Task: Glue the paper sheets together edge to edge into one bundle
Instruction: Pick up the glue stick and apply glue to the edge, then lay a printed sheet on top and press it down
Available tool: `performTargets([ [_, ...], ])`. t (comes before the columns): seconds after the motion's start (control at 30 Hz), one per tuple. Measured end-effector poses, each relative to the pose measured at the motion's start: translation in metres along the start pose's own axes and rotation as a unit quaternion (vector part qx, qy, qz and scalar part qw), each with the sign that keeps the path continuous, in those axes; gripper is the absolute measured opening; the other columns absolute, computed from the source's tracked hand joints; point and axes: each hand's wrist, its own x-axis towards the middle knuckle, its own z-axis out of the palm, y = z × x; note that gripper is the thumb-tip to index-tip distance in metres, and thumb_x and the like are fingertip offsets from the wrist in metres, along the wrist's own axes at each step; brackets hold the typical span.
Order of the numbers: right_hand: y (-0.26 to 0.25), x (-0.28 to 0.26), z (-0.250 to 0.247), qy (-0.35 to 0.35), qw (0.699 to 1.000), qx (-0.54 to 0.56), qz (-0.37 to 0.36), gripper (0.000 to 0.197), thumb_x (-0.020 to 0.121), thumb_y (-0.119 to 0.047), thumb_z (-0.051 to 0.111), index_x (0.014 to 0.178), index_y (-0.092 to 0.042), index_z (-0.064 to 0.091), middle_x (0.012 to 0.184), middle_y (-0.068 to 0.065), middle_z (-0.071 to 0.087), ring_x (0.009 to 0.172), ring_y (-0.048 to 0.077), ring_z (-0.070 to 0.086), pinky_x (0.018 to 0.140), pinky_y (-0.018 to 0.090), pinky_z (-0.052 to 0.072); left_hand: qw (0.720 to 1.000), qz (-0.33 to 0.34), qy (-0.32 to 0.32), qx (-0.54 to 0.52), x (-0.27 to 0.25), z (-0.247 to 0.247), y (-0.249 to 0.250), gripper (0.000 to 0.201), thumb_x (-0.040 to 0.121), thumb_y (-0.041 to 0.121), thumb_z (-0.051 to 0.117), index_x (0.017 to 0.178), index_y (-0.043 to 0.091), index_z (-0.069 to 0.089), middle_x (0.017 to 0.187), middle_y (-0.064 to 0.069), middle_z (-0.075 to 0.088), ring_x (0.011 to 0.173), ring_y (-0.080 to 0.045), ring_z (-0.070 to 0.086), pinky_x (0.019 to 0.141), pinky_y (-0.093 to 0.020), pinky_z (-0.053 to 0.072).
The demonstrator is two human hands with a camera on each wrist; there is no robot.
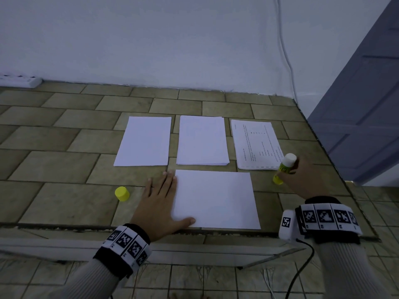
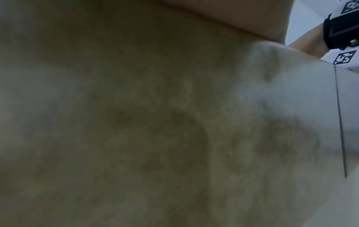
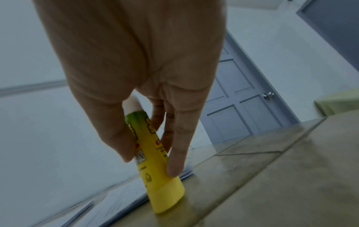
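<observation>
Two hands are at work low in the head view. The left hand (image 1: 160, 202) lies flat with fingers straight and together, its fingertips and thumb pressing on the left edge of a blank sheet (image 1: 216, 199) that lies alone at lower centre of the tiled counter (image 1: 54, 165); the left wrist view is a blur of tile with only the sheet's edge (image 2: 340, 122) at right. The right hand (image 1: 302, 178), at the right of the frame, is closed round an uncapped glue stick (image 1: 284, 168), thumb on one side and fingers on the other of its yellow barrel (image 3: 155, 161). The stick is tilted, its white glue tip pointing up and its yellow base touching the counter just beside the lower right corner of a printed stack (image 1: 257, 145). Above the single sheet, three piles sit in a row across the middle of the frame, apart from one another: a blank pile (image 1: 143, 141) at left, a thicker blank pile (image 1: 201, 140) at centre, and the printed stack at right. A yellow cap (image 1: 122, 193) stands on the tiles just left of the left hand. A white power strip (image 1: 21, 80) lies at the far left against the wall, a white cable (image 1: 287, 57) runs down the wall at upper right, and a grey panelled door (image 1: 362, 100) fills the right edge.
</observation>
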Motion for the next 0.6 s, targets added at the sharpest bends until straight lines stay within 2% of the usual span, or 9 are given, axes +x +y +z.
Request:
performTargets([
  [0.1, 0.004, 0.002, 0.001, 0.019, 1.000, 0.007, 0.016, 0.039, 0.082, -0.015, 0.073, 0.108, -0.001, 0.047, 0.103, 0.021, 0.058, 0.084, 0.027, 0.051, 0.072, 0.037, 0.043, 1.000, 0.002, -0.001, 0.002, 0.000, 0.001, -0.001, 0.120, 0.075, 0.092, 0.013, 0.152, 0.000, 0.018, 0.161, -0.013, 0.010, 0.149, -0.025, 0.008, 0.118, -0.056, 0.011],
  [0.23, 0.003, 0.001, 0.001, 0.022, 0.999, 0.018, 0.029, 0.046, 0.082, -0.014, 0.073, 0.116, 0.002, 0.046, 0.106, 0.020, 0.056, 0.087, 0.026, 0.049, 0.076, 0.038, 0.042, 1.000, 0.001, -0.004, 0.007, -0.001, 0.000, -0.001, 0.118, 0.077, 0.090, 0.010, 0.152, 0.000, 0.019, 0.161, -0.013, 0.011, 0.149, -0.026, 0.009, 0.118, -0.057, 0.014],
  [0.3, 0.002, -0.001, 0.001, 0.014, 0.999, 0.027, 0.045, 0.045, 0.081, -0.015, 0.074, 0.114, 0.001, 0.049, 0.100, 0.016, 0.056, 0.086, 0.025, 0.050, 0.078, 0.040, 0.045, 1.000, 0.002, -0.002, 0.009, 0.000, 0.001, -0.001, 0.117, 0.078, 0.089, 0.010, 0.152, -0.001, 0.019, 0.161, -0.013, 0.010, 0.149, -0.026, 0.009, 0.118, -0.057, 0.015],
  [0.33, 0.002, -0.002, 0.001, 0.005, 0.998, 0.021, 0.055, 0.037, 0.081, -0.017, 0.074, 0.106, 0.000, 0.053, 0.092, 0.014, 0.056, 0.081, 0.023, 0.051, 0.075, 0.039, 0.046, 1.000, 0.003, 0.000, 0.010, -0.001, 0.001, -0.001, 0.116, 0.079, 0.089, 0.011, 0.152, -0.001, 0.020, 0.161, -0.014, 0.011, 0.149, -0.026, 0.010, 0.118, -0.056, 0.014],
  [0.37, 0.002, -0.004, 0.000, -0.015, 0.998, -0.004, 0.064, 0.026, 0.082, -0.020, 0.073, 0.092, -0.001, 0.057, 0.079, 0.012, 0.055, 0.071, 0.021, 0.051, 0.068, 0.035, 0.046, 1.000, 0.003, 0.001, 0.010, -0.001, 0.001, -0.001, 0.116, 0.079, 0.089, 0.011, 0.152, -0.002, 0.020, 0.161, -0.014, 0.012, 0.149, -0.027, 0.011, 0.118, -0.055, 0.013],
  [0.43, 0.000, -0.013, -0.001, -0.091, 0.989, -0.075, 0.088, 0.030, 0.089, -0.026, 0.064, 0.069, -0.007, 0.051, 0.062, 0.009, 0.051, 0.057, 0.018, 0.047, 0.056, 0.028, 0.038, 1.000, 0.002, 0.003, 0.009, -0.001, 0.001, -0.001, 0.116, 0.079, 0.089, 0.011, 0.152, -0.002, 0.019, 0.161, -0.014, 0.012, 0.149, -0.026, 0.010, 0.117, -0.054, 0.009],
  [0.5, -0.006, -0.022, 0.003, -0.163, 0.977, -0.104, 0.085, 0.030, 0.092, -0.026, 0.058, 0.068, -0.009, 0.051, 0.066, 0.013, 0.060, 0.058, 0.022, 0.055, 0.059, 0.029, 0.045, 1.000, -0.001, -0.002, 0.008, -0.001, 0.001, -0.001, 0.117, 0.078, 0.089, 0.008, 0.152, -0.001, 0.016, 0.161, -0.013, 0.009, 0.150, -0.025, 0.006, 0.118, -0.054, 0.009],
  [0.57, -0.017, -0.026, 0.009, -0.193, 0.975, -0.103, 0.049, 0.023, 0.090, -0.023, 0.059, 0.073, -0.008, 0.056, 0.077, 0.014, 0.068, 0.064, 0.022, 0.062, 0.066, 0.032, 0.052, 1.000, -0.002, 0.000, 0.006, -0.001, 0.001, -0.001, 0.117, 0.078, 0.089, 0.009, 0.152, -0.001, 0.016, 0.161, -0.013, 0.008, 0.150, -0.024, 0.005, 0.118, -0.055, 0.011],
  [0.6, -0.026, -0.026, 0.013, -0.191, 0.977, -0.094, 0.017, 0.020, 0.089, -0.020, 0.059, 0.075, -0.007, 0.058, 0.076, 0.012, 0.068, 0.063, 0.020, 0.061, 0.066, 0.032, 0.052, 1.000, -0.003, 0.000, 0.003, -0.001, 0.001, -0.001, 0.116, 0.079, 0.089, 0.010, 0.152, -0.001, 0.017, 0.161, -0.013, 0.009, 0.149, -0.024, 0.006, 0.118, -0.055, 0.012],
])
